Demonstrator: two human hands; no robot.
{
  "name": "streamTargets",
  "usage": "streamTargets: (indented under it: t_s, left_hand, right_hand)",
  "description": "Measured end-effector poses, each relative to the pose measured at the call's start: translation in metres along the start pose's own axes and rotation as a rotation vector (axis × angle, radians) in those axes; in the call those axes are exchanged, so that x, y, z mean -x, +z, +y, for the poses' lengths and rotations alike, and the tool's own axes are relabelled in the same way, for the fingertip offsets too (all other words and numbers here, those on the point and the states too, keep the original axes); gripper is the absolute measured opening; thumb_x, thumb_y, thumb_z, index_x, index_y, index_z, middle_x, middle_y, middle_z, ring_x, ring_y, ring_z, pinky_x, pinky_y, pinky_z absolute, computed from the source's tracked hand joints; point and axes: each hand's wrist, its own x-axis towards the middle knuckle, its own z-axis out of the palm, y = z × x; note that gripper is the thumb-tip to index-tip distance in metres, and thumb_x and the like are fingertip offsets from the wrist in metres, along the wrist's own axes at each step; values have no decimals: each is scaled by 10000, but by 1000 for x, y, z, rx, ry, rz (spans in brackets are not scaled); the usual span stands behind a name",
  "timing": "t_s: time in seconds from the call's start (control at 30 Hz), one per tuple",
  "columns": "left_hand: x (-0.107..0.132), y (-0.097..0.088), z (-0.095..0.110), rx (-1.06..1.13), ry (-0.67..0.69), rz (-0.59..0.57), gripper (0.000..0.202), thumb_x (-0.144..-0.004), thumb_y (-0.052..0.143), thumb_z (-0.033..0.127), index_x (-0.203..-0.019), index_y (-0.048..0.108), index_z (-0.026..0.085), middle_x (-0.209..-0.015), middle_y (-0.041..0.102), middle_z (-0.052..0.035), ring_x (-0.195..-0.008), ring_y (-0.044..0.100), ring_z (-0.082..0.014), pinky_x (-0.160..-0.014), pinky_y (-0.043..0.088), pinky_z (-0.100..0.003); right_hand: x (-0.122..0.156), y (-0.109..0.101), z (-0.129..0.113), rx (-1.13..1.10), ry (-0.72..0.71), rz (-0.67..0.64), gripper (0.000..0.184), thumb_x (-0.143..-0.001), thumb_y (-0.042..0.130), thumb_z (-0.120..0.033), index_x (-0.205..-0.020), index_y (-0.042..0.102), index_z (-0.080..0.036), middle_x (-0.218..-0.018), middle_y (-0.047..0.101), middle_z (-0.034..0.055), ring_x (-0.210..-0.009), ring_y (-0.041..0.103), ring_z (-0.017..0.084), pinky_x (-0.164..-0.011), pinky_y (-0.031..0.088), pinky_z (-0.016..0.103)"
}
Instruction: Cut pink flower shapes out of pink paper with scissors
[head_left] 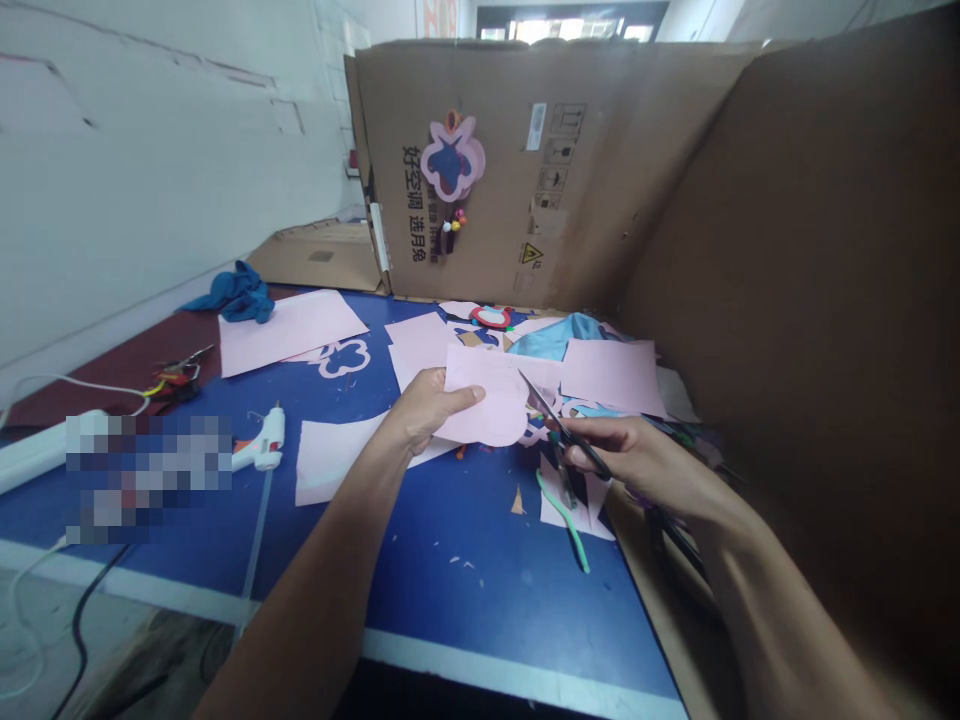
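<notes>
My left hand [433, 408] pinches a sheet of pink paper [491, 395] between thumb and fingers, holding it above the table; its lower right corner is rounded. In my right hand [626, 448] is a pair of dark scissors [559, 418], blades parted and pointing up and left at the paper's right edge. Whether the blades touch the paper I cannot tell. Below the right hand lie a green strip [564, 525] and pink offcuts [600, 515]. A pink paper flower outline [345, 358] rests on the table to the left.
Pink sheets [611, 372] and scraps cover the back of the blue table [465, 600]. A white glue gun [268, 440], keys [176, 375] and blue cloth [236, 292] lie left. Cardboard walls [600, 200] stand behind and right, one bearing a flower ornament [470, 160].
</notes>
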Motion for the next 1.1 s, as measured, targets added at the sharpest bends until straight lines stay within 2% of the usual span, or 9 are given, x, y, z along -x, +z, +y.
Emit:
streamTargets:
  t_s: [0.17, 0.37, 0.6, 0.83, 0.93, 1.1]
  left_hand:
    - [1, -1, 2, -18, -5, -11, 301, -717, 853, 231, -992, 782, 130, -819, 795, -115, -793, 752, -258, -721, 600, -358]
    - [2, -2, 3, -52, -2, -35, 290, -733, 836, 223, -994, 762, 121, -817, 789, -106, -756, 734, -225, -696, 584, -329]
    - [0, -4, 3, -78, -11, -33, 285, -730, 830, 208, -996, 765, 129, -897, 802, -113, -785, 741, -228, -709, 582, -332]
    - [0, -7, 2, -80, -29, -51, 323, -734, 838, 245, -1016, 746, 117, -828, 785, -107, -632, 701, -206, -566, 541, -304]
    - [0, -6, 3, -73, -16, -46, 300, -730, 839, 225, -997, 754, 118, -885, 798, -120, -699, 722, -211, -621, 566, -310]
    - [0, -5, 4, -69, -11, -34, 276, -730, 833, 203, -985, 764, 125, -921, 806, -122, -782, 740, -219, -698, 586, -320]
  right_hand:
    - [3, -1, -4, 33, 44, 3, 525, -821, 805, -555, -1236, 821, -232, -760, 611, 7, -621, 407, 123, -486, 371, 239]
    - [4, -2, -7, 32, 82, -56, 519, -851, 784, -555, -1246, 809, -218, -771, 561, -8, -586, 331, 91, -461, 279, 225]
    - [4, -5, -1, 58, 60, -58, 520, -848, 779, -602, -1215, 828, -236, -796, 627, 14, -614, 388, 113, -498, 321, 243]
    - [4, -3, -3, 63, 92, 1, 582, -799, 806, -599, -1239, 820, -217, -805, 651, 23, -608, 402, 111, -484, 336, 233]
    - [4, -1, -8, 34, 101, -10, 599, -779, 823, -606, -1222, 825, -203, -754, 618, 7, -624, 451, 122, -534, 401, 247]
    - [2, 1, -9, 10, 87, -22, 586, -761, 848, -598, -1208, 832, -220, -830, 692, 16, -753, 579, 170, -675, 489, 281]
